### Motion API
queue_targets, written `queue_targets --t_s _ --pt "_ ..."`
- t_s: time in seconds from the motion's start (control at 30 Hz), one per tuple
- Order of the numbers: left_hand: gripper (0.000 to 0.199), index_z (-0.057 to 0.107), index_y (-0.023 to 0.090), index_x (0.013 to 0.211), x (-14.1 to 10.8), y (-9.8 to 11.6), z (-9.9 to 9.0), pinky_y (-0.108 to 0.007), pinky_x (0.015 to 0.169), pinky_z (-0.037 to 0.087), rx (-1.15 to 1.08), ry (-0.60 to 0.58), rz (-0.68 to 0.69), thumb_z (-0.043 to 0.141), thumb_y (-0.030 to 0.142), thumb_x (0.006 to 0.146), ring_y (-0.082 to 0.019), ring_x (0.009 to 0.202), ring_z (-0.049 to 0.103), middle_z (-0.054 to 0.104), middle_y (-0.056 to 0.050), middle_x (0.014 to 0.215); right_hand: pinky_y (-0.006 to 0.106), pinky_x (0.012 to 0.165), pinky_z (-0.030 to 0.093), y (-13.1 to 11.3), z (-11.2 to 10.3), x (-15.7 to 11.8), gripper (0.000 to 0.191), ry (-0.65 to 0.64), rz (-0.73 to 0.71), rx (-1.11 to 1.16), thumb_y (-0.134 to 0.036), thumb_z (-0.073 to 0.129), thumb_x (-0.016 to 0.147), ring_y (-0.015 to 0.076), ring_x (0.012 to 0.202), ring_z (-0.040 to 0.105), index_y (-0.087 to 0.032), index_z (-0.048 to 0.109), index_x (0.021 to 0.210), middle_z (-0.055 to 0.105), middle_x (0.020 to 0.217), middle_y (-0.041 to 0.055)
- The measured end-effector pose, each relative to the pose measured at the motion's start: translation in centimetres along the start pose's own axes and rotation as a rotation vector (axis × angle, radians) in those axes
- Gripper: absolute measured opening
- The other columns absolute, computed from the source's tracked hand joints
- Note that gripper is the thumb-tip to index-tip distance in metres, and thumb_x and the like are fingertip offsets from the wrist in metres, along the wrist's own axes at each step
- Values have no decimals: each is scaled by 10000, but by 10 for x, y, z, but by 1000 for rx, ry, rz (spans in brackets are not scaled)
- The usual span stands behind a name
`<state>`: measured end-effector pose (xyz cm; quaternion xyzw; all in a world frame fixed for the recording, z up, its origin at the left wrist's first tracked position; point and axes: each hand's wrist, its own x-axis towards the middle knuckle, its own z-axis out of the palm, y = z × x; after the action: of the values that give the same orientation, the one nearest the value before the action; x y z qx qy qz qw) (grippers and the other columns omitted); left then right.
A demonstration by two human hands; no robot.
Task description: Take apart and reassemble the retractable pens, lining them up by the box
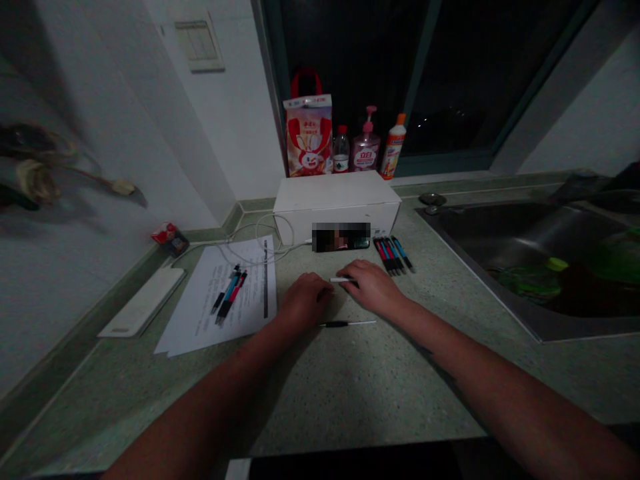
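Firstly, we observe:
Right hand [373, 288]: fingers on a white tube [341, 280]; pinch we cannot confirm.
Left hand [305, 300]: curled just beside it, grip unclear.
Pen part [347, 324]: lying on the speckled countertop [320, 400] below both hands.

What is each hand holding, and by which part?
The right hand appears to hold a white rod by one end, under its fingers; the grip is partly hidden. The left hand shows nothing held.

Glossy steel sink [505, 250], matt speckled counter [350, 393], plastic pens [230, 297] w/ paper [195, 313].
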<state>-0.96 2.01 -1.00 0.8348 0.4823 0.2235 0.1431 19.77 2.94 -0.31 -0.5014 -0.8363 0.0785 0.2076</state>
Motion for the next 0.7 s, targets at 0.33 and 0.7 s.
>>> queue_targets --t_s 0.33,0.7 --pt "131 769 200 923 3 3 1 -350 837 490 52 -1 -21 641 175 908 -237 954 636 718 -67 929 369 906 454 -2 1 1 143 -39 -33 -48 -188 663 929 255 1033 627 -186 749 1043 711 1041 93" --pt "103 711 187 928 -13 24 -24 -329 810 480 -25 -138 121 708 272 871 -215 907 633 693 -57 951 366 940 458 2 -8 -2 182 49 -29 10 -224 653 950 254 1061 629 -170 732 1105 705 1077 100"
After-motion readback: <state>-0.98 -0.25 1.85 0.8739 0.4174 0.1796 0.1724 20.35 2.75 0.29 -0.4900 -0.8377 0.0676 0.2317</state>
